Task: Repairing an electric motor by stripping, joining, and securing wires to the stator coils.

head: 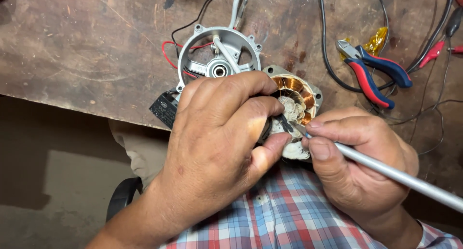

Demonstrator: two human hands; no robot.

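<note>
While the left hand (219, 133) grips the motor coil (296, 104) with fingers curled tight around it, the right hand (357, 157) pinches a silver rod (400, 176) whose tip touches the coil's pale centre. This coil sits at the near edge of the wooden surface (96, 46). Just behind the coil lies a round grey metal housing (219, 56) with red and black wires. Well right of the coil rest red-and-blue pliers (374, 73).

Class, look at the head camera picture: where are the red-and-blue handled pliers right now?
The pliers lie on the wooden workbench at upper right, among loose wires, beyond the right hand.
</note>
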